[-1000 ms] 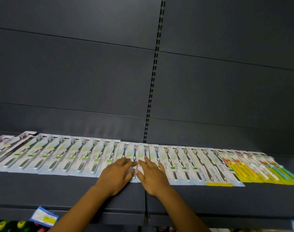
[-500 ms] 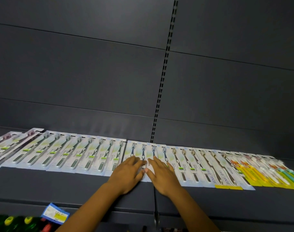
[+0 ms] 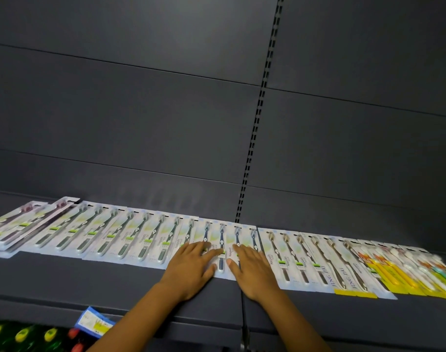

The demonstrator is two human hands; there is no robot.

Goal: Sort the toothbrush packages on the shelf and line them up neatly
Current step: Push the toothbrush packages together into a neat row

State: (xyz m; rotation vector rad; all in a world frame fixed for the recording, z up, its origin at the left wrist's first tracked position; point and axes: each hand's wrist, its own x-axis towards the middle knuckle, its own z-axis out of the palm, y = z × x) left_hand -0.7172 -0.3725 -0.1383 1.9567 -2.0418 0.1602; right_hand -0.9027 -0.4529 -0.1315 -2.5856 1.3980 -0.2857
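A long row of flat toothbrush packages lies across the dark grey shelf (image 3: pixel 115 283). Green-handled packs (image 3: pixel 130 237) fill the left part, blue-handled packs (image 3: pixel 221 236) the middle, brown-handled packs (image 3: pixel 288 252) and yellow-based packs (image 3: pixel 399 273) the right. My left hand (image 3: pixel 191 269) lies flat with straight fingers on the lower ends of the blue-handled packs. My right hand (image 3: pixel 253 270) lies flat beside it on the neighbouring blue packs, a narrow gap between the thumbs. Both palms cover the packs' lower edges.
Two dark packs (image 3: pixel 31 224) at the far left sit askew on top of others. A slotted upright (image 3: pixel 254 138) splits the grey back wall. A blue-and-yellow price tag (image 3: pixel 95 322) hangs on the shelf's front edge, with coloured bottles (image 3: pixel 21 336) below.
The view has shifted so the row sits further right in the frame. Both hands stay flat on the blue packs, now slightly further apart.
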